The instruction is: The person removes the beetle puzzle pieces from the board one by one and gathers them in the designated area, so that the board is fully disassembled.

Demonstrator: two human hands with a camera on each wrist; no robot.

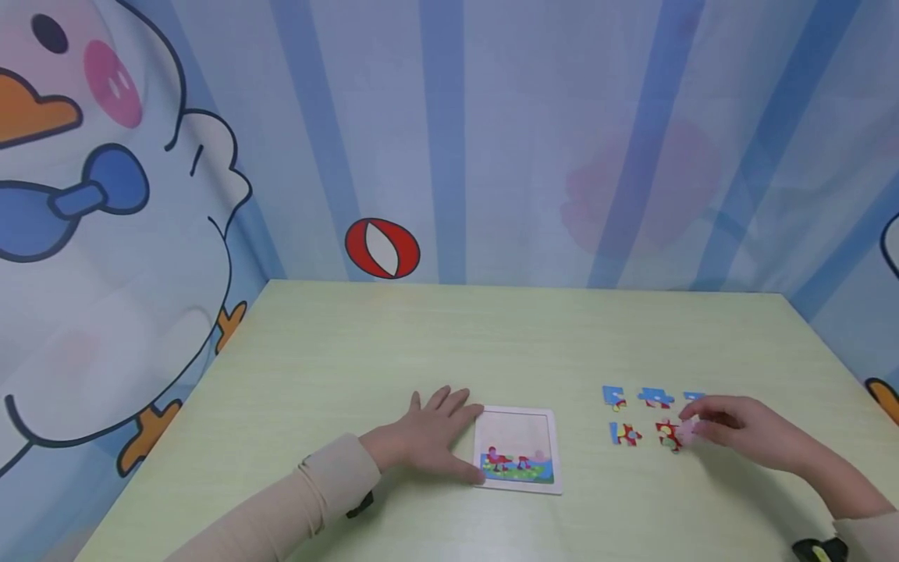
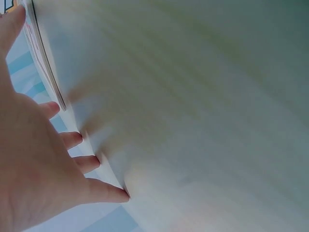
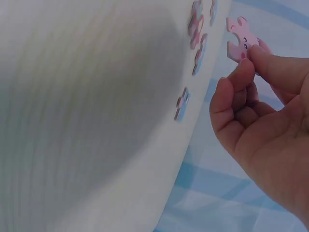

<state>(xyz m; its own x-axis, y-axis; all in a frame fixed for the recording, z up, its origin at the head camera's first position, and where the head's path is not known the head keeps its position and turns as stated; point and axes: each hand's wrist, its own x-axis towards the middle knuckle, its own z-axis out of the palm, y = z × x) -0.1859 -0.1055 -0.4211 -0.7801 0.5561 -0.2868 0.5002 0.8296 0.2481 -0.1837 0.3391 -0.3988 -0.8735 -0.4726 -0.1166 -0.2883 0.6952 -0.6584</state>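
My left hand (image 1: pixel 430 439) is spread with its fingers apart, and its thumb and index fingertip touch the left edge of a square puzzle board (image 1: pixel 515 429). A strip of fitted picture along the board's bottom shows red figures on green and blue; bare board lies above it. Over on the right, my right hand (image 1: pixel 755 429) pinches a pink puzzle piece between thumb and fingers. In the right wrist view this pink piece (image 3: pixel 239 44) has a small printed face and is held up off the table.
Several loose puzzle pieces lie in two rows by my right hand, among them a blue one (image 1: pixel 656 397), a corner piece (image 1: pixel 613 396) and a red one (image 1: pixel 669 435). The pale table (image 1: pixel 393 336) meets a cartoon-printed curtain (image 1: pixel 506 140) at the back.
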